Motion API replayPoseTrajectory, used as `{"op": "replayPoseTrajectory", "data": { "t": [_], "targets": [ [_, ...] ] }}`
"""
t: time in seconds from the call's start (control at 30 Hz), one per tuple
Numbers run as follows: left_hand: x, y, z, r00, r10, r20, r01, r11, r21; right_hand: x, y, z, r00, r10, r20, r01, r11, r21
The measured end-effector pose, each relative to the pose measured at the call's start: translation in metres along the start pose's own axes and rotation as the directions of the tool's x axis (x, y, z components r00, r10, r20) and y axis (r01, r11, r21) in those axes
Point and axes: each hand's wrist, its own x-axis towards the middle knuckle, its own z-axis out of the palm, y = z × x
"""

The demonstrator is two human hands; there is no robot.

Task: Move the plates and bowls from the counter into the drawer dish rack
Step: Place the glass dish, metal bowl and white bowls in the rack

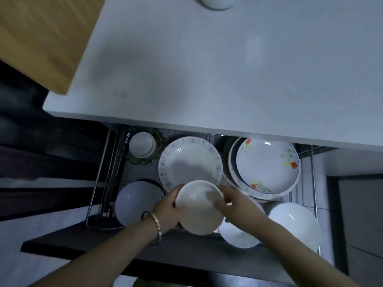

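Note:
Both hands hold a small white bowl (199, 208) over the open drawer dish rack (314, 183). My left hand (172, 210) grips its left rim and my right hand (234, 206) grips its right rim. Behind the bowl a plate with a faint blue floral rim (189, 160) lies in the rack. At the right lean plates with orange flowers (267, 164). White bowls sit at the front left (134, 201), below the held bowl (238, 235) and at the front right (294, 224). Small stacked bowls (143, 145) stand at the back left.
The white counter (207, 69) overhangs the back of the drawer, with one white dish (216, 2) at its far edge. A wooden board (41, 38) lies at the counter's left. The drawer's dark front panel (145, 249) runs under my forearms.

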Motion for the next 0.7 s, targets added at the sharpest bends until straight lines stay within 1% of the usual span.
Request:
{"op": "replayPoseTrajectory", "data": {
  "t": [0.13,0.2,0.33,0.47,0.57,0.7],
  "targets": [
    [0.017,-0.029,0.002,0.994,-0.074,0.078,0.060,0.984,0.165,0.028,0.022,0.024,0.997,0.000,0.076,0.016,0.977,-0.215],
    [0.026,-0.043,0.000,0.992,-0.085,0.091,0.057,0.960,0.274,0.042,0.027,0.038,0.996,-0.006,0.093,0.035,0.948,-0.317],
    [0.036,-0.062,0.000,0.990,-0.102,0.102,0.062,0.939,0.337,0.064,0.034,0.062,0.995,0.001,0.095,0.047,0.864,-0.502],
    [0.042,-0.073,-0.001,0.979,-0.176,0.100,0.118,0.896,0.427,0.080,0.034,0.081,0.997,0.005,0.081,0.043,0.817,-0.574],
    [0.045,-0.077,-0.009,0.980,-0.191,0.056,0.144,0.874,0.464,0.090,0.036,0.093,0.996,0.039,0.077,0.019,0.774,-0.633],
    [0.048,-0.079,-0.020,0.990,-0.141,0.007,0.126,0.904,0.408,0.095,0.041,0.107,0.989,0.133,0.070,-0.049,0.721,-0.691]
  ]
}}
